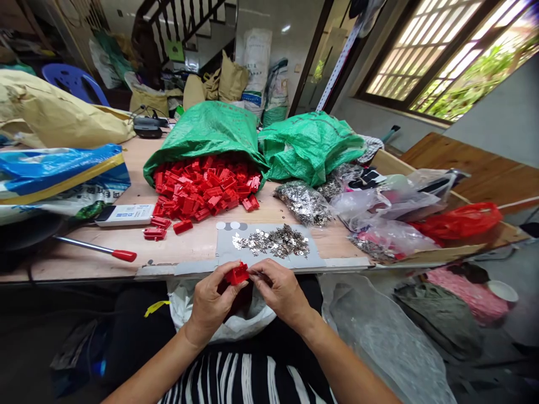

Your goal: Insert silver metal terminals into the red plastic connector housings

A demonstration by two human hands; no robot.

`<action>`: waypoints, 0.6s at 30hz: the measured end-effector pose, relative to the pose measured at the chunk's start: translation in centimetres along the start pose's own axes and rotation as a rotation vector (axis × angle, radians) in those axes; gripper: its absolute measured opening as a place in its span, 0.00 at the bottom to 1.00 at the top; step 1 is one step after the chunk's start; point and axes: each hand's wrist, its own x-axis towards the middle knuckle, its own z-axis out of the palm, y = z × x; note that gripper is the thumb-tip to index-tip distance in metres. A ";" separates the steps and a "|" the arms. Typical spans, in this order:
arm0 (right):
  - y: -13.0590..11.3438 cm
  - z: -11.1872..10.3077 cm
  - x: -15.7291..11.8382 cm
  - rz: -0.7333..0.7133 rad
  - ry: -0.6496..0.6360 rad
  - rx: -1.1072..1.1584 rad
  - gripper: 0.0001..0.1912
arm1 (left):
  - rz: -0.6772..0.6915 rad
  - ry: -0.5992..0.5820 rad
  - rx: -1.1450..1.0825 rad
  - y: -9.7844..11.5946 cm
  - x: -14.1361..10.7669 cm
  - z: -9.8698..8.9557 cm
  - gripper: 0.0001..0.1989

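Note:
Between thumb and fingers, my left hand holds a red plastic part just off the table's front edge. My right hand is pinched closed at the right side of that part; what sits between its fingertips is too small to make out. Below both hands an open white bag rests on the lap. On a grey mat lies a heap of small silvery metal pieces. Many red parts spill from a green sack, with several loose ones nearer the front.
A lever with a red handle juts in at the left, near a white box. Bags of metal pieces and a second green sack stand right of centre. Plastic bags fill a wooden tray at the right.

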 end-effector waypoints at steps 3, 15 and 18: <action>0.0 0.4 0.1 -0.041 0.011 -0.007 0.08 | 0.070 -0.010 0.042 -0.2 -0.2 0.0 0.16; 0.3 0.8 -0.2 -0.006 0.016 0.061 0.09 | 0.328 0.014 0.274 -1.0 -0.5 0.0 0.15; 0.3 0.8 -0.2 -0.004 0.003 0.019 0.08 | 0.341 0.006 0.287 -1.0 -0.5 0.0 0.15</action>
